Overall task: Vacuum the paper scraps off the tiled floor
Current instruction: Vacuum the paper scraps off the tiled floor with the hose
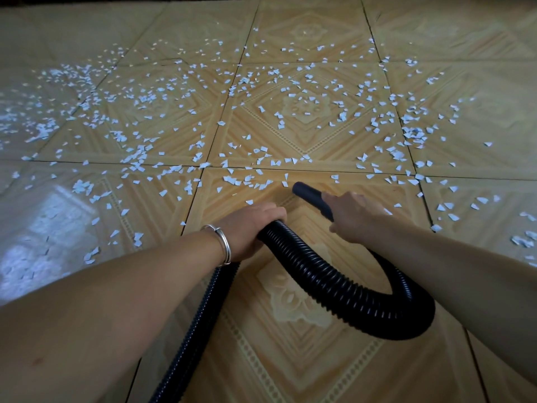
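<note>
Widely, paper scraps [412,132] litter the glossy tiled floor [290,359]; left hand [250,228] grips hose [334,289], right hand [354,213] grips nozzle [308,193].

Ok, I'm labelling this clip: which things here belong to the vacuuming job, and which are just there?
In the job: paper scraps; tiled floor; black ribbed hose, gripped by the left hand; nozzle tube, gripped by the right hand.

Just there: silver bangle on the left wrist; window glare on the tiles at left.
</note>
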The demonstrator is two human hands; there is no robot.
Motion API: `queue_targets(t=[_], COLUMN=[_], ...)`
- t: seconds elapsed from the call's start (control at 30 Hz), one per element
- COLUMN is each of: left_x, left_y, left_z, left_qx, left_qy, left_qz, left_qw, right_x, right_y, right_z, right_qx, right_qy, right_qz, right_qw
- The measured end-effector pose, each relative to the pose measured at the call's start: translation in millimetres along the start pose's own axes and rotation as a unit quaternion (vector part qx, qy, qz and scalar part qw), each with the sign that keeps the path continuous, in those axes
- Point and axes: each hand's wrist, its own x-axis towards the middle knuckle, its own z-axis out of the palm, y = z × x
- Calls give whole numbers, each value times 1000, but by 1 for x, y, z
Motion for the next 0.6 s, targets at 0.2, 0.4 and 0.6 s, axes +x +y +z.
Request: queue_targets(t=[0.2, 0.4, 0.6], left_x=[3, -5, -17], left_y=[-11, -24, -34], left_z=[-10, -6, -4], left_qx=[11, 4, 5], left_qy=[7, 61, 73], left_qz=[-3, 0, -7], left_qw=[1000, 998, 997], right_x=[17, 26, 21], right_y=[-20, -6, -42], right_z=[-8, -18, -7], right_qx=[1, -4, 9], right_qy=[1, 3, -26], right_qz=[-52, -9, -86], right_qw=[999, 1000, 996])
